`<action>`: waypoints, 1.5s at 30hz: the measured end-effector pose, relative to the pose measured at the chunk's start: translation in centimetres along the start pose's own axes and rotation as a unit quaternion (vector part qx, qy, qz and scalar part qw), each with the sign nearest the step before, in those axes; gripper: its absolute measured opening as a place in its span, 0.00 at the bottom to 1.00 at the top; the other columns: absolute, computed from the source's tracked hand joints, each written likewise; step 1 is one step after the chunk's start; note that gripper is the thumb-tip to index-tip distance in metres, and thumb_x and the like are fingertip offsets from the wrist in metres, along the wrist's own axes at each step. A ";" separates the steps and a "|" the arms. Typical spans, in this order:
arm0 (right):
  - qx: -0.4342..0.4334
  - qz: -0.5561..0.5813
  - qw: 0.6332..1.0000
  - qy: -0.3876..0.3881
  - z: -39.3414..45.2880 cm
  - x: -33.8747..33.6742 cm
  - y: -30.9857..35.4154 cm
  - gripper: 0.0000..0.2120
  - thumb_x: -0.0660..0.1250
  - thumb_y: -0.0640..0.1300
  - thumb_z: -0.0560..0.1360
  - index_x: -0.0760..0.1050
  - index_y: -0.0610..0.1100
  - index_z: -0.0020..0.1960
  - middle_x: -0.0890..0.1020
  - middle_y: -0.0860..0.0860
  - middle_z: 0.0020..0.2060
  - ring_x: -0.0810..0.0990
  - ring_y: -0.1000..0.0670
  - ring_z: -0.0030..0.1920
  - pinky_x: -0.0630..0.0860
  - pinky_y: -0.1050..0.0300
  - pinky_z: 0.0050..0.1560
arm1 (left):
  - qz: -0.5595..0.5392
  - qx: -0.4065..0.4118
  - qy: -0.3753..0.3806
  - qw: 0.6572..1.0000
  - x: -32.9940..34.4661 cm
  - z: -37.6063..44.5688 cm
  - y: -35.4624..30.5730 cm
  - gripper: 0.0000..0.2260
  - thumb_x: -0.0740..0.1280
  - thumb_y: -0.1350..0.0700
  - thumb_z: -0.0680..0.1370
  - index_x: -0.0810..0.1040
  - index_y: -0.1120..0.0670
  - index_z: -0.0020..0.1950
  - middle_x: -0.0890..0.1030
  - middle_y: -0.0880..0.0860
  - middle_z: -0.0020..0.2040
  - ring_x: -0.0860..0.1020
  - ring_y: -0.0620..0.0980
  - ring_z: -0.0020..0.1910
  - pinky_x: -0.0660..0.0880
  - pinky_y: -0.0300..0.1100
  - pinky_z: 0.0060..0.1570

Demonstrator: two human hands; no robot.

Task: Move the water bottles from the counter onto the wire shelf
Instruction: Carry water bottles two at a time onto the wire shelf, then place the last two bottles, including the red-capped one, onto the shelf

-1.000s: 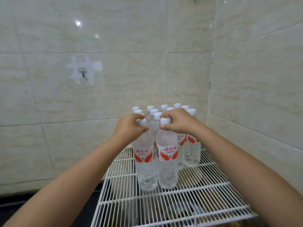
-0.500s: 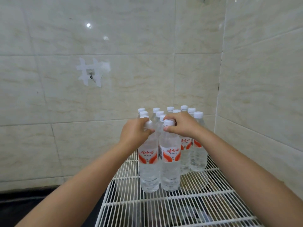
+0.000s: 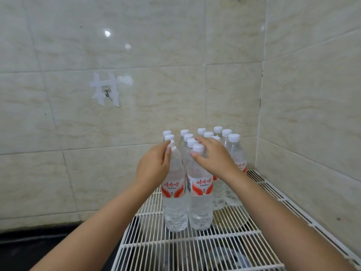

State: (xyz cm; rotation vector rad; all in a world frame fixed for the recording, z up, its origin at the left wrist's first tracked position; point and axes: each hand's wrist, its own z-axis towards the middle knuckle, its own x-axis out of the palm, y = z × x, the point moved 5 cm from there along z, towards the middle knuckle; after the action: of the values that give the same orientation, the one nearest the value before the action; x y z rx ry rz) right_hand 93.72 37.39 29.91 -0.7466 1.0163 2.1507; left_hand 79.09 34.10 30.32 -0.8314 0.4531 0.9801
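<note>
1. The left hand [image 3: 154,165] has its fingers [image 3: 166,153] spread loosely and extended, lying against the neck and shoulder of the front-left bottle [image 3: 174,194] without wrapping it. The right hand [image 3: 213,155] is likewise wide, its fingers [image 3: 197,157] resting beside and just behind the cap of the front-right bottle [image 3: 200,192]. Neither hand holds anything.

2. Both front bottles stand upright on the wire shelf [image 3: 195,249], touching each other below the fingertips. Just beyond the fingers stands the rest of the bottle group [image 3: 224,153], packed close toward the corner of the tiled wall [image 3: 195,85].

3. Likely risk: a fingertip dragging across a cap or shoulder as the hands pull away would tip a tall, narrow bottle. The wire rungs give the base little flat footing, so a small sideways nudge could rock it.

4. A tipped front bottle would probably knock its neighbour, or fall toward the person and the shelf's open front edge, since nothing stands on that side of the fingers.

5. The right wrist lies over the caps behind the front-right bottle; drawing it back low could catch them.

6. The desk is not clearly in view, so how many bottles remain there cannot be told.
</note>
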 end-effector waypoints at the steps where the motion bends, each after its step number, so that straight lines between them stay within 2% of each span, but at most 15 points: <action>1: -0.015 -0.034 0.999 -0.025 0.0 -0.1 0.4 0.22 0.62 0.49 0.76 0.68 0.44 0.68 0.72 0.46 0.66 0.67 0.45 0.67 0.63 0.52 0.67 | 0.008 0.008 -0.010 1.000 -0.2 -0.1 0.2 0.17 0.55 0.56 0.81 0.67 0.56 0.70 0.73 0.55 0.68 0.71 0.53 0.67 0.67 0.44 0.62; 4: -0.101 -0.106 0.980 -0.132 -0.6 0.2 2.6 0.20 0.58 0.49 0.70 0.79 0.38 0.53 0.82 0.40 0.52 0.79 0.39 0.55 0.73 0.42 0.59 | 0.064 0.015 -0.024 0.998 -0.7 -0.6 1.5 0.17 0.57 0.58 0.80 0.68 0.57 0.70 0.72 0.55 0.69 0.69 0.54 0.68 0.66 0.45 0.64; 6: -0.148 -0.126 0.967 -0.165 -0.9 1.2 4.3 0.18 0.57 0.47 0.67 0.81 0.39 0.45 0.84 0.41 0.44 0.82 0.40 0.48 0.75 0.37 0.54 | 0.120 0.006 -0.018 0.993 -1.4 -1.4 2.9 0.17 0.58 0.58 0.79 0.71 0.58 0.67 0.73 0.58 0.68 0.70 0.58 0.67 0.68 0.48 0.64; 10: -0.197 -0.104 0.966 -0.135 -1.6 4.1 8.5 0.18 0.57 0.47 0.67 0.81 0.38 0.43 0.84 0.42 0.42 0.83 0.41 0.46 0.75 0.40 0.55 | 0.211 0.019 0.021 0.977 -3.3 -4.1 6.8 0.18 0.58 0.54 0.73 0.82 0.63 0.51 0.83 0.65 0.50 0.81 0.67 0.49 0.79 0.59 0.44; 12: -0.224 -0.072 0.965 -0.117 -2.4 6.5 11.3 0.17 0.58 0.47 0.67 0.81 0.37 0.43 0.84 0.41 0.41 0.83 0.41 0.44 0.76 0.43 0.53 | 0.256 0.002 0.050 0.965 -5.4 -6.5 9.6 0.19 0.56 0.53 0.73 0.82 0.63 0.51 0.84 0.64 0.49 0.82 0.66 0.48 0.79 0.57 0.43; 15: -0.264 -0.038 0.962 -0.065 -4.4 11.2 17.0 0.17 0.58 0.46 0.67 0.81 0.37 0.41 0.84 0.42 0.39 0.83 0.42 0.41 0.78 0.45 0.50 | 0.291 -0.041 0.016 0.956 -10.3 -11.3 14.3 0.17 0.57 0.54 0.73 0.83 0.61 0.49 0.85 0.62 0.48 0.83 0.63 0.47 0.80 0.53 0.42; 19: -0.282 -0.031 0.959 -0.019 -7.7 18.7 24.1 0.17 0.57 0.47 0.65 0.82 0.39 0.39 0.84 0.43 0.35 0.83 0.43 0.37 0.79 0.51 0.45 | 0.336 -0.089 0.030 0.937 -16.1 -18.1 20.8 0.17 0.58 0.53 0.72 0.84 0.59 0.47 0.85 0.61 0.47 0.83 0.63 0.46 0.80 0.54 0.42; 21: -0.286 -0.014 0.957 0.035 -10.6 23.7 29.8 0.19 0.56 0.49 0.66 0.82 0.39 0.41 0.84 0.43 0.37 0.84 0.42 0.39 0.79 0.49 0.46 | 0.367 -0.143 0.033 0.918 -20.4 -23.2 25.3 0.18 0.57 0.51 0.72 0.83 0.58 0.48 0.84 0.61 0.50 0.82 0.63 0.49 0.79 0.55 0.44; 23: -0.289 -0.013 0.953 0.090 -13.7 28.1 35.5 0.20 0.56 0.50 0.67 0.82 0.39 0.43 0.85 0.43 0.39 0.84 0.41 0.42 0.79 0.45 0.46 | 0.376 -0.207 0.037 0.903 -24.5 -28.3 29.1 0.17 0.58 0.51 0.75 0.80 0.56 0.57 0.80 0.60 0.60 0.77 0.63 0.60 0.75 0.58 0.54; 25: -0.294 -0.011 0.948 0.121 -16.8 32.3 40.8 0.18 0.61 0.50 0.67 0.82 0.39 0.44 0.85 0.41 0.42 0.84 0.39 0.44 0.79 0.41 0.46 | 0.383 -0.278 0.071 0.878 -28.0 -33.4 32.8 0.19 0.56 0.51 0.80 0.68 0.53 0.70 0.66 0.56 0.73 0.62 0.60 0.73 0.61 0.56 0.68; 26: -0.298 -0.006 0.944 0.141 -18.2 34.2 43.3 0.17 0.64 0.50 0.65 0.83 0.39 0.45 0.85 0.39 0.44 0.84 0.38 0.46 0.78 0.38 0.46 | 0.387 -0.300 0.079 0.868 -29.8 -35.8 34.6 0.20 0.54 0.50 0.81 0.63 0.51 0.72 0.60 0.54 0.76 0.56 0.58 0.75 0.56 0.55 0.71; 29: -0.320 0.028 0.931 0.174 -22.3 38.6 50.1 0.19 0.68 0.47 0.66 0.81 0.37 0.51 0.83 0.35 0.51 0.80 0.33 0.53 0.74 0.32 0.53 | 0.395 -0.371 0.083 0.836 -35.1 -41.8 38.7 0.21 0.52 0.50 0.81 0.58 0.50 0.74 0.55 0.51 0.77 0.51 0.57 0.76 0.53 0.52 0.73; 33: -0.318 0.078 0.917 0.229 -25.7 43.7 57.1 0.23 0.64 0.46 0.75 0.69 0.38 0.67 0.70 0.36 0.67 0.64 0.35 0.70 0.58 0.38 0.71 | 0.384 -0.435 0.090 0.810 -40.3 -47.4 43.4 0.22 0.53 0.49 0.81 0.56 0.50 0.75 0.54 0.51 0.77 0.50 0.57 0.76 0.52 0.51 0.73; 39: -0.360 0.054 0.883 0.294 -26.8 52.4 65.6 0.24 0.57 0.50 0.79 0.60 0.43 0.73 0.62 0.42 0.73 0.56 0.43 0.75 0.51 0.46 0.74 | 0.358 -0.499 0.081 0.785 -45.2 -51.8 51.7 0.22 0.52 0.49 0.81 0.55 0.49 0.75 0.52 0.50 0.78 0.48 0.56 0.77 0.50 0.51 0.74; 45: -0.348 0.076 0.886 0.296 -21.8 63.4 72.9 0.23 0.57 0.48 0.79 0.62 0.41 0.72 0.63 0.42 0.72 0.57 0.44 0.74 0.52 0.47 0.74 | 0.362 -0.519 0.096 0.769 -49.7 -51.7 64.3 0.22 0.52 0.48 0.82 0.54 0.49 0.75 0.52 0.50 0.78 0.48 0.55 0.77 0.50 0.51 0.74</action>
State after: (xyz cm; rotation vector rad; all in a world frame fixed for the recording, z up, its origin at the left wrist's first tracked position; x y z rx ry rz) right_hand 4.16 2.44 5.96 -1.7991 0.5449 2.5000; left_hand -0.24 -14.66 5.73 -1.8474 0.3873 1.9462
